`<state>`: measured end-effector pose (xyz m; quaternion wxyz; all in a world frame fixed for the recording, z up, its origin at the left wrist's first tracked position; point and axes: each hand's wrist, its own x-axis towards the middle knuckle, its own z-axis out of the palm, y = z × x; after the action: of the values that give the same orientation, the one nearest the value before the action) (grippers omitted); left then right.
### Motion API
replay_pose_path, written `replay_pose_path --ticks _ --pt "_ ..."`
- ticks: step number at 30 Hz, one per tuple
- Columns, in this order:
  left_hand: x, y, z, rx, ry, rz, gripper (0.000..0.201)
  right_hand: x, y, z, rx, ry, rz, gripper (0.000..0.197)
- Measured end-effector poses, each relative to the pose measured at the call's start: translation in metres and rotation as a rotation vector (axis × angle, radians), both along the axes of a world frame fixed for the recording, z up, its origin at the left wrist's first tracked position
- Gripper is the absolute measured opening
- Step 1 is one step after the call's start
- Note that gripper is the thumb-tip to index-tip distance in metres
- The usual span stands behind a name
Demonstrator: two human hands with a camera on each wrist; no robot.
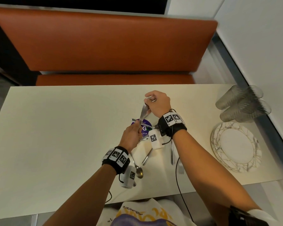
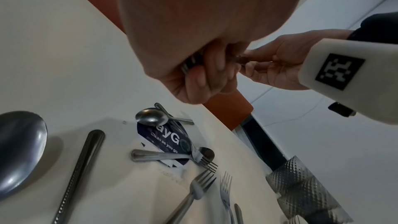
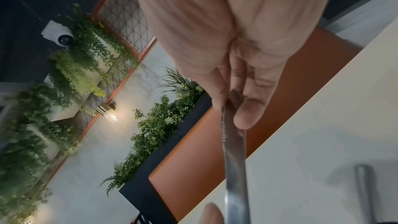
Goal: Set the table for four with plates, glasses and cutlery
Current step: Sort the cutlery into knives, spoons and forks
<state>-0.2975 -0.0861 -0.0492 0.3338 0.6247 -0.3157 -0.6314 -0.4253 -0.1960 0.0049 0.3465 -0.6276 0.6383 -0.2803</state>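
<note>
Clearly early days: both hands' fingers pinch one knife point(image 1: 143, 112), left hand point(image 1: 132, 137) low, right hand point(image 1: 158, 103) at its top; loose cutlery point(image 1: 147, 156) lies beneath them, stacked plates point(image 1: 216, 142) and glasses point(image 1: 243, 103) wait unplaced on the counter point(image 1: 55, 136) to their right

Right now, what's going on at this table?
A person is sorting cutlery. Both hands hold a knife above the table: the left hand grips the handle end, the right hand pinches the blade end. Loose forks and spoons lie below them around a round sticker. The stacked plates and glasses sit at the right edge, so no place is laid yet.
</note>
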Motion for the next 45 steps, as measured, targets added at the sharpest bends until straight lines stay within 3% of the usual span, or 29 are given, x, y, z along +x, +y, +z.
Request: replay_pose_path --ticks 7,10,15,18,22,26,28,30,33,35,39,45 --pt "0.006 0.003 -0.007 0.009 0.094 -0.059 0.050 -0.006 -0.008 0.003 0.002 0.079 0.112 0.016" --pt "0.011 0.001 -0.008 0.049 0.207 -0.032 0.053 -0.013 -0.016 0.007 0.146 0.063 0.249 0.026" --pt "0.018 -0.002 -0.012 0.090 0.334 -0.015 0.055 -0.020 -0.031 0.013 0.253 -0.022 0.317 0.020" --pt "0.016 -0.010 -0.009 0.060 0.177 -0.043 0.055 -0.019 -0.038 0.008 0.256 0.015 0.293 0.016" --pt "0.015 -0.030 -0.023 -0.080 -0.292 -0.148 0.059 -0.017 -0.045 -0.008 0.246 0.002 0.199 0.015" --pt "0.018 -0.039 -0.034 -0.154 -0.631 -0.167 0.052 -0.008 -0.053 -0.029 0.226 -0.129 0.128 0.017" --pt "0.026 -0.040 -0.040 -0.175 -0.785 -0.186 0.047 -0.006 -0.055 -0.051 0.221 -0.102 0.121 0.022" --pt "0.039 -0.039 -0.047 -0.183 -0.851 -0.168 0.042 -0.006 -0.052 -0.078 0.159 0.100 0.222 0.024" --pt "0.057 -0.037 -0.056 -0.149 -0.891 -0.156 0.037 -0.008 -0.035 -0.117 0.153 0.447 0.530 0.036" --pt "0.066 -0.038 -0.059 -0.134 -0.908 -0.159 0.034 -0.012 -0.023 -0.133 0.072 0.581 0.644 0.037" --pt "0.074 -0.044 -0.067 -0.203 -0.952 -0.247 0.031 -0.020 -0.004 -0.142 -0.082 0.603 0.677 0.023" --pt "0.059 -0.064 -0.072 -0.305 -0.969 -0.428 0.031 -0.026 0.018 -0.148 0.034 0.552 0.751 0.028"
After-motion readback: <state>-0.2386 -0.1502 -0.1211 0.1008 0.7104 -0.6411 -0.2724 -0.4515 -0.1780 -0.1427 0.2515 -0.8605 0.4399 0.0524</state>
